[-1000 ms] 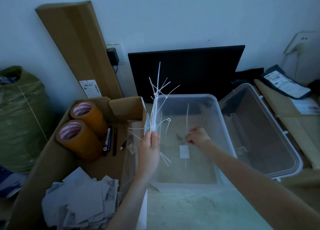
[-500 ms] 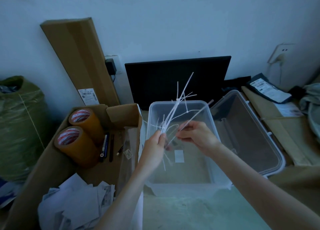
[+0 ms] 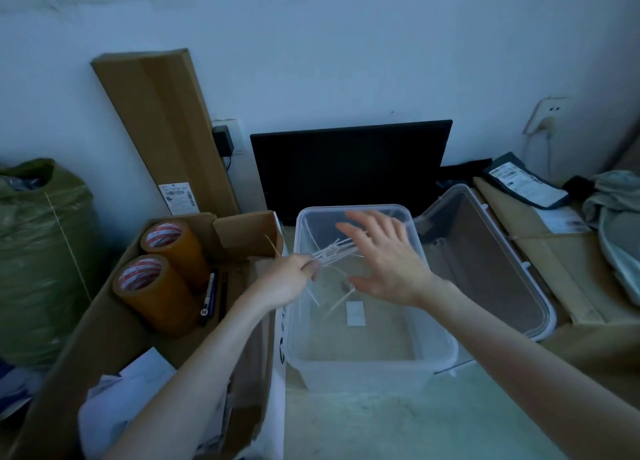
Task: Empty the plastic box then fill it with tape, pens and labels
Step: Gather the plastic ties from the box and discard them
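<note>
Above the plastic box (image 3: 367,362), the left hand (image 3: 287,279) grips a bundle of white cable ties (image 3: 334,251) in its curled fingers. The right hand (image 3: 384,262) hovers over the box with fingers spread, holding nothing. Left of the box, a cardboard carton (image 3: 104,321) contains two tape rolls (image 3: 156,293), pens (image 3: 211,296) and paper labels (image 3: 138,390). The box lid (image 3: 491,262) leans against the box's right side.

Both hands and the ties (image 3: 334,251) are crowding the box (image 3: 367,362) mouth; its near half is lying open.
</note>
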Available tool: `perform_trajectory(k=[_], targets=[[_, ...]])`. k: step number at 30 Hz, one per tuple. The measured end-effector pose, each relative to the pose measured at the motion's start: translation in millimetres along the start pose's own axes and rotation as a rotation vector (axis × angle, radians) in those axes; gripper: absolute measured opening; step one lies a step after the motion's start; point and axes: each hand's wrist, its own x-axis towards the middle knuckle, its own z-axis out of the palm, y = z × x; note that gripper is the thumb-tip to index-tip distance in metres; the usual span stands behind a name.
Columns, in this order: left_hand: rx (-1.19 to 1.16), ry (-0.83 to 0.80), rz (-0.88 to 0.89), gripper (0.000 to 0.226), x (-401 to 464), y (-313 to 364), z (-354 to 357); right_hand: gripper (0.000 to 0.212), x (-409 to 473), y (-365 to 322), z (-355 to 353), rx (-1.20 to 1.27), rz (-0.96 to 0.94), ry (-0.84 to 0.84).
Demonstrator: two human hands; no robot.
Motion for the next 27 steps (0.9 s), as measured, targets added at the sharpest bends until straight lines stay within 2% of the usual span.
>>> perform_trajectory(k=[1,2,3,6,8,13,17,21,27], targets=[[0.031,-0.034,0.034,0.036,1.0,2.2,-4.1,0.082,4.7,-0.7,2.6,-0.023,-0.008,-0.119],[0.062,-0.061,0.073,0.035,1.4,5.0,-8.2,0.080,9.8,0.5,6.5,-0.019,-0.014,-0.193],[0.090,-0.080,0.113,0.034,1.2,7.4,-12.4,0.069,14.8,2.9,10.7,0.006,-0.014,-0.239],[0.111,-0.101,0.191,0.034,0.1,7.9,-23.7,0.019,23.5,12.1,15.5,0.179,0.016,-0.245],[0.105,-0.105,0.211,0.034,-1.3,3.2,-29.6,0.007,22.9,17.7,14.0,0.269,0.074,-0.296],[0.052,-0.070,0.215,0.034,-0.7,-9.6,-38.9,0.021,19.3,24.4,-3.7,0.460,0.197,-0.298],[-0.104,-0.044,0.248,0.035,-2.3,-3.0,-31.5,0.030,12.0,16.7,-21.9,0.820,0.400,-0.228],[-0.227,-0.126,0.203,0.035,-8.8,7.0,-14.8,0.038,-6.9,13.8,-20.5,1.154,0.563,-0.151],[-0.298,-0.239,0.130,0.032,-15.8,8.8,2.4,0.028,-60.5,15.2,-12.3,1.161,0.803,-0.060]])
